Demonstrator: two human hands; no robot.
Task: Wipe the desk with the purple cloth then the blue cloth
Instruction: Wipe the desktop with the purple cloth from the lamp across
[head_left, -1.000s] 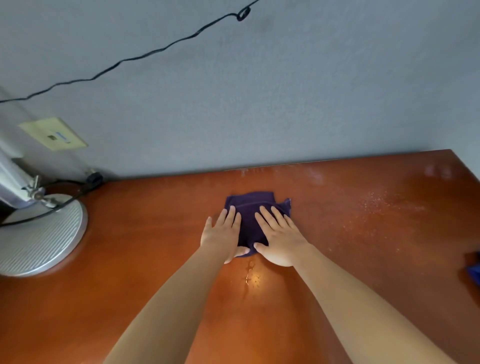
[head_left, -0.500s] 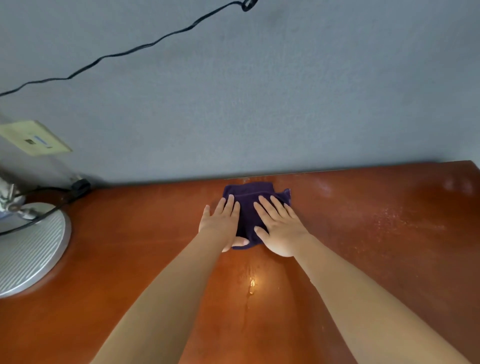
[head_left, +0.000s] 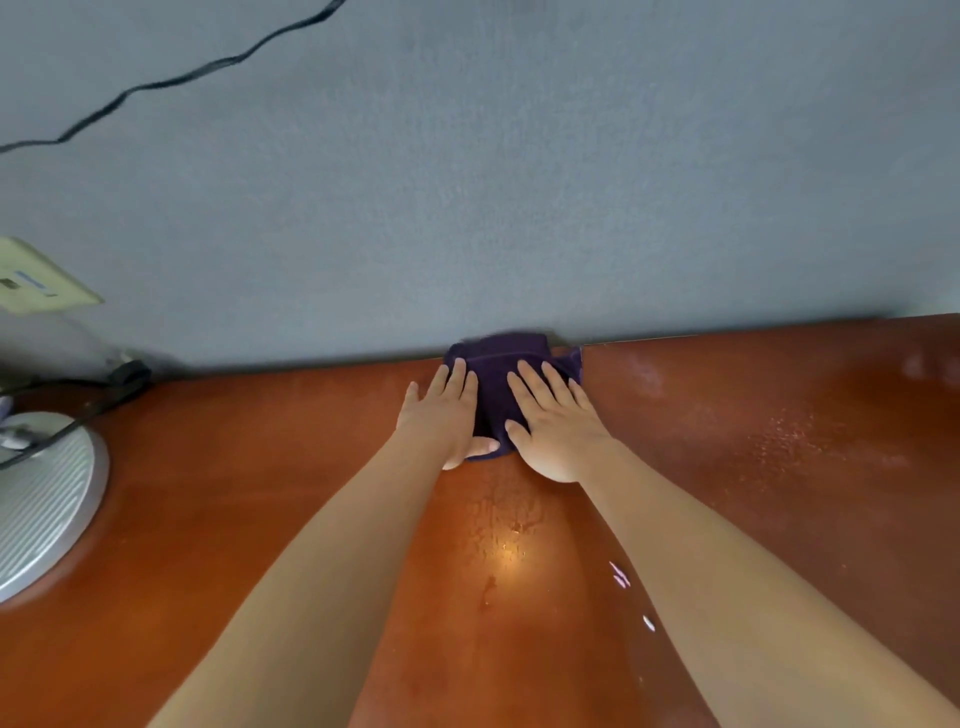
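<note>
1. One broad reddish-brown tabletop (head_left: 753, 467) fills the lower view, its far edge butting against a grey wall (head_left: 519, 208); streaks of wet shine in the middle, between the forearms.
2. A round grey lamp base (head_left: 47, 499) sits at the left edge, well apart from the work, with a black cord (head_left: 156, 85) trailing across the wall above.
3. The purple cloth (head_left: 498, 384) lies bunched at the far edge of the tabletop, touching the wall. I judge it soft, light and limp: it will fold or slide under a careless push, so flat, even pressure from above suits it better than a pinch at a corner.
4. The left hand (head_left: 441, 415) presses on the cloth's left side, fingers straight and close together, thumb lying along the near edge.
5. The right hand (head_left: 558, 426) presses on its right side, fingers straight and slightly spread.
6. The blue cloth is not in view.
</note>
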